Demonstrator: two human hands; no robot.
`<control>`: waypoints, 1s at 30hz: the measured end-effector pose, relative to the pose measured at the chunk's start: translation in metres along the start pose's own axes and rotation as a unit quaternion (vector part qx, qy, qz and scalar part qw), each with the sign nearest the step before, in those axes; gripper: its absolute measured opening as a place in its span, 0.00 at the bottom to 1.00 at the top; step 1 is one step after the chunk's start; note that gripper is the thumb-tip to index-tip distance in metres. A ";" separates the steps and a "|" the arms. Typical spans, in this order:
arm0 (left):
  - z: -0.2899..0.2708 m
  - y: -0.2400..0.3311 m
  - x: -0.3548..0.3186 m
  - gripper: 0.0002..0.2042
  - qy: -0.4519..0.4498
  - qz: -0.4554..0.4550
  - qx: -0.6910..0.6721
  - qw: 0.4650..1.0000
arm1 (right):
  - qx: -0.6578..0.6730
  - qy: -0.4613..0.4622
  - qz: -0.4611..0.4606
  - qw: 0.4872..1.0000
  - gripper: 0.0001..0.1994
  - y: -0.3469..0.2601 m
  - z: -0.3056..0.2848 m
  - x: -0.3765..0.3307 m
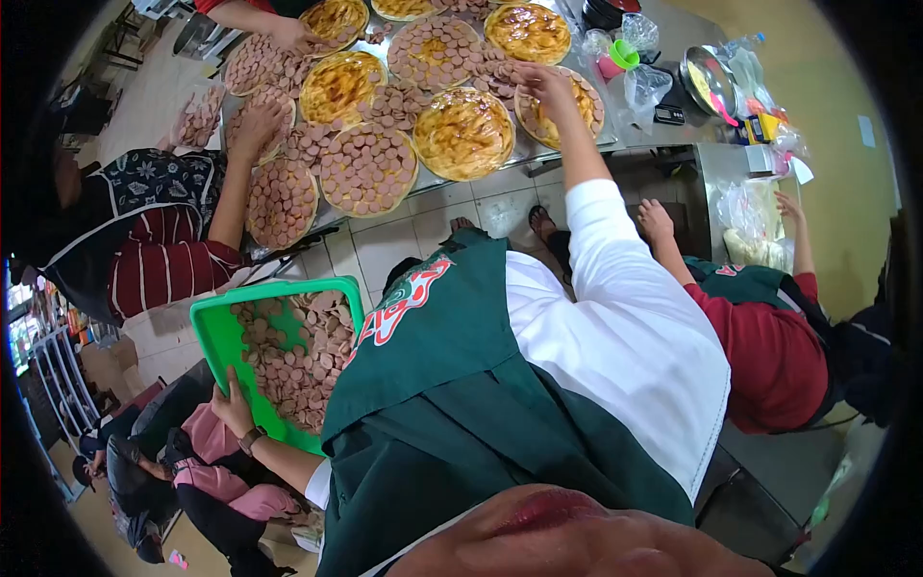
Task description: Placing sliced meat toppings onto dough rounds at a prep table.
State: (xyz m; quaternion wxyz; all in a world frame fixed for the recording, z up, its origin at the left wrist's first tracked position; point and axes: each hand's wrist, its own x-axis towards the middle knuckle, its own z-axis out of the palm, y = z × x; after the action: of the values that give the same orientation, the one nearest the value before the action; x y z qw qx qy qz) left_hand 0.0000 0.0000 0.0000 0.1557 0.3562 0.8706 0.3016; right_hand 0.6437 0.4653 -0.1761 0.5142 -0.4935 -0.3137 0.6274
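Observation:
My left hand [232, 408] grips the near-left rim of a green plastic tub [213, 327], tilted against my apron. Many round sausage slices [306, 375] lie in it. My right hand [548, 88] reaches over a pizza base [588, 101] at the table's right end, fingers apart and no slice visible in them. That base carries brown sauce and some slices along its edge. Left of my fingertips is a loose heap of sausage slices [495, 72]. Nearby lie a sauced pizza base [464, 135] without slices and a pizza base covered in slices [368, 171].
Across the metal table, a co-worker's hand [293, 37] touches slices; another co-worker's hand [261, 123] works at the left. To the right are a kitchen scale [669, 112], a green cup [625, 55] and a metal bowl [707, 82]. A person in red [760, 346] sits close on my right.

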 end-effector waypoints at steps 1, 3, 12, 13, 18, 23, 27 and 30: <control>0.001 -0.001 0.002 0.15 -0.010 -0.017 -0.007 1.000 | 0.072 -0.006 -0.021 0.997 0.14 -0.004 -0.018 -0.012; 0.017 0.001 -0.006 0.15 -0.026 -0.039 -0.021 0.999 | 0.102 0.040 -0.029 0.994 0.13 -0.023 -0.057 -0.040; 0.022 0.003 -0.004 0.14 -0.009 0.029 -0.029 0.999 | -0.196 0.141 0.010 0.970 0.11 0.012 -0.111 -0.122; 0.021 0.004 -0.004 0.14 -0.012 0.022 -0.011 1.000 | -0.264 0.145 0.000 0.954 0.10 0.016 -0.109 -0.122; 0.018 0.006 -0.005 0.14 -0.029 0.017 -0.007 0.999 | -0.474 0.152 -0.185 0.848 0.09 0.039 -0.115 -0.114; 0.016 0.003 -0.011 0.14 -0.030 -0.005 -0.007 1.000 | -0.472 0.167 -0.163 0.850 0.08 0.037 -0.112 -0.107; 0.016 -0.013 -0.011 0.14 -0.024 0.013 -0.032 0.999 | -0.388 0.163 -0.126 0.898 0.07 0.034 -0.112 -0.102; 0.018 -0.015 -0.010 0.14 -0.025 0.008 -0.035 0.999 | -0.334 0.149 -0.144 0.919 0.06 0.033 -0.117 -0.099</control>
State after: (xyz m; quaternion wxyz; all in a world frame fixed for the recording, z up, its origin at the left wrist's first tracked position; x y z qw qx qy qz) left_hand 0.0081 -0.0082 -0.0226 0.1869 0.3644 0.8529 0.3238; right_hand 0.7412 0.3486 -0.2133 0.4448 -0.6740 -0.4925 0.3245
